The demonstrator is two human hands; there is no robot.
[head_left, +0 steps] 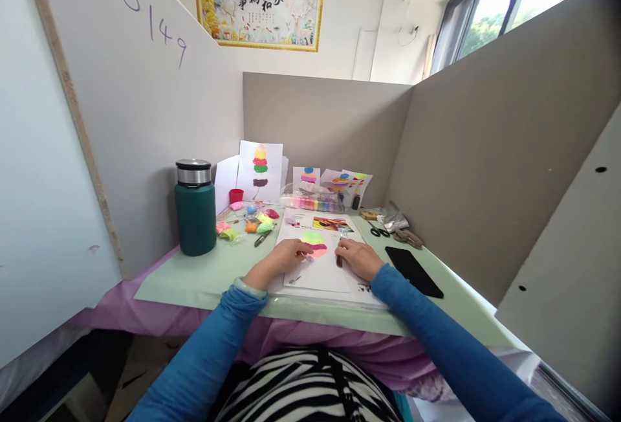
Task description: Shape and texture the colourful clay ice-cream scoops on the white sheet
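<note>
Head view, left hand narrowly open at coloured layers, right hand gripping brown tool.

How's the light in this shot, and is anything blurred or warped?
Head view: window partly washed out to white; soft shadow beside the bottle on the left panel; wide-angle stretch towards the edges, plainest in the sleeves; printed sheet's small text too tiny to read, so its focus is unclear.

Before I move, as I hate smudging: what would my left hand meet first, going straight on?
Your left hand would probably meet the coloured bands first, though its height is unclear.
</note>
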